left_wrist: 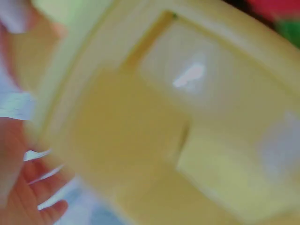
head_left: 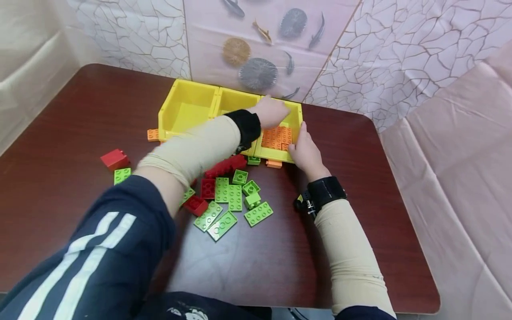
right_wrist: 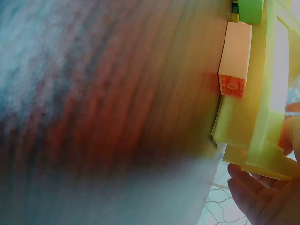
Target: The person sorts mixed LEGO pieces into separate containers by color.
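A yellow bin (head_left: 188,109) with three compartments stands near the table's back edge. My right hand (head_left: 307,151) grips its right end, thumb at the rim and fingers around the outside in the right wrist view. Over the back of the right compartment reaches my left hand (head_left: 271,111). Its fingers (left_wrist: 35,194) look spread and loosely bent in the blurred left wrist view, with nothing seen between them. Orange toy bricks (head_left: 276,137) lie in the right compartment, below the left hand. My left forearm hides part of the bin's front and middle.
Green toy bricks (head_left: 235,198) and red toy bricks (head_left: 196,206) lie loose in front of the bin. Another red brick (head_left: 115,159) lies to the left. One orange brick (right_wrist: 235,58) sits against the bin's front, another orange brick (head_left: 153,134) by its left end.
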### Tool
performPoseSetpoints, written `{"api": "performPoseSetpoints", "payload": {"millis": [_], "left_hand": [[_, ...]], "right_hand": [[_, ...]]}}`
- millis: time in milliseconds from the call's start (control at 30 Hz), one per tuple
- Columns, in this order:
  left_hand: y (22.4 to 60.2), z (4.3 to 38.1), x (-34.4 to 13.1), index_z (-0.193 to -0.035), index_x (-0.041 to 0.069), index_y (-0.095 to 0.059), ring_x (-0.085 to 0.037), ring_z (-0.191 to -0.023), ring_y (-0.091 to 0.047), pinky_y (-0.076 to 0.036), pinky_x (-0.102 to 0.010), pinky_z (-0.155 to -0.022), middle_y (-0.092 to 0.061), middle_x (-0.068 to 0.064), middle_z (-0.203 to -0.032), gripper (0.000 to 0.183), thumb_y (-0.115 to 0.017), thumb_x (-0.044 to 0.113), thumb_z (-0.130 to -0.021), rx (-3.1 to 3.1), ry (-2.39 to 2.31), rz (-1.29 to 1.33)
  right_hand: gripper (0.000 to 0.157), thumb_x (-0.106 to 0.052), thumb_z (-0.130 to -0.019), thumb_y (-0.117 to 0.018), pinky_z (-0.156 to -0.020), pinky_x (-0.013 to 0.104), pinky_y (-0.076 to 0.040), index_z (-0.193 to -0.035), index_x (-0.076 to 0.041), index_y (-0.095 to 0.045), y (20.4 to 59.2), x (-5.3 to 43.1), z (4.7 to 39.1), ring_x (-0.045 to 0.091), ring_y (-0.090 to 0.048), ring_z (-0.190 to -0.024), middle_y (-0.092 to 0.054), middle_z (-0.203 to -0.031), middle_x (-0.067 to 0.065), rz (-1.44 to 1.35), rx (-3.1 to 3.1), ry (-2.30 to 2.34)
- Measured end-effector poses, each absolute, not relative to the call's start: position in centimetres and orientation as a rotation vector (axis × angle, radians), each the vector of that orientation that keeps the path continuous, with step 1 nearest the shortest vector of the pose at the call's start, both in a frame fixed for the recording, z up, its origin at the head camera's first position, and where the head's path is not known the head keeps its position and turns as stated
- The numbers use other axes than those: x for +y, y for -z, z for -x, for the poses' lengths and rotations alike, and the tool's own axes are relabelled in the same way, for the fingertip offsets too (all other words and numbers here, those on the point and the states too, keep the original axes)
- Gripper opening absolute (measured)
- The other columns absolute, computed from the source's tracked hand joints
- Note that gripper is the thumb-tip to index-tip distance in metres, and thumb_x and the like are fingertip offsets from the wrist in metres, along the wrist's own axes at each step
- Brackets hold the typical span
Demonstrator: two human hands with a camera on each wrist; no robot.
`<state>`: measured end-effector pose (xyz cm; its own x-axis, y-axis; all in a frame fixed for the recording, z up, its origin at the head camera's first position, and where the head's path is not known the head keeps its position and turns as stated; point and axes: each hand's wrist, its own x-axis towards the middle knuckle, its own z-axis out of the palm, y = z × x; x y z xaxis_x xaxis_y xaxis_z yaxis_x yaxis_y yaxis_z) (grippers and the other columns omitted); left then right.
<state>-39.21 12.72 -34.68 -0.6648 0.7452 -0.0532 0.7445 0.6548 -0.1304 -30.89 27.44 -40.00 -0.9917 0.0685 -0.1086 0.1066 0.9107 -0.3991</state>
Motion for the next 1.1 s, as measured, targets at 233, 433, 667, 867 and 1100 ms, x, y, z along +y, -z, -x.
{"api": "performPoseSetpoints", "payload": {"millis": [233, 433, 667, 867, 1100], "left_hand": [[29.7, 35.0, 3.4, -0.119, 0.005, -0.060, -0.029, -0.101, -0.058, -0.047, -0.042, -0.082, -0.059, -0.013, -0.114, 0.032, -0.047, 0.007, -0.090, -2.602, 0.274, 1.330], [31.8, 31.4, -6.9, -0.099, 0.001, -0.065, -0.029, -0.085, -0.059, -0.048, -0.041, -0.074, -0.060, -0.013, -0.092, 0.016, -0.054, 0.008, -0.089, -2.537, 0.291, 1.258], [37.3, 28.3, -13.3, -0.095, 0.006, -0.067, -0.024, -0.067, -0.053, -0.049, -0.037, -0.064, -0.057, -0.007, -0.078, 0.017, -0.069, 0.018, -0.083, -2.859, 0.085, 1.077], [39.2, 28.0, -12.7, -0.089, 0.008, -0.065, -0.023, -0.068, -0.052, -0.049, -0.038, -0.064, -0.054, -0.005, -0.075, 0.020, -0.064, 0.028, -0.086, -2.964, 0.044, 0.978], [39.6, 28.1, -12.0, -0.085, 0.007, -0.065, -0.024, -0.068, -0.053, -0.050, -0.041, -0.064, -0.053, -0.006, -0.072, 0.030, -0.060, 0.036, -0.088, -3.109, -0.054, 0.810]], "right_hand": [[0.080, -0.018, -0.093, -0.043, -0.098, 0.047, -0.034, -0.147, -0.011, 0.016, 39.8, 27.3, 30.9, 0.031, -0.038, -0.122, -0.020, -0.150, 0.020, -0.140, 2.970, 0.639], [0.081, -0.017, -0.093, -0.042, -0.098, 0.047, -0.033, -0.146, -0.012, 0.018, 39.9, 27.4, 30.8, 0.032, -0.038, -0.120, -0.017, -0.151, 0.020, -0.162, 2.951, 0.643], [0.081, -0.018, -0.092, -0.041, -0.095, 0.049, -0.034, -0.146, -0.009, 0.017, 40.2, 27.3, 30.9, 0.035, -0.040, -0.116, -0.020, -0.148, 0.024, -0.097, 2.976, 0.638], [0.080, -0.016, -0.092, -0.041, -0.096, 0.050, -0.032, -0.146, -0.009, 0.019, 40.2, 27.6, 30.9, 0.035, -0.039, -0.117, -0.019, -0.148, 0.025, -0.103, 2.967, 0.654], [0.080, -0.017, -0.092, -0.041, -0.096, 0.049, -0.033, -0.146, -0.009, 0.018, 40.2, 27.3, 30.9, 0.035, -0.039, -0.118, -0.019, -0.148, 0.024, -0.093, 2.970, 0.649]]}}
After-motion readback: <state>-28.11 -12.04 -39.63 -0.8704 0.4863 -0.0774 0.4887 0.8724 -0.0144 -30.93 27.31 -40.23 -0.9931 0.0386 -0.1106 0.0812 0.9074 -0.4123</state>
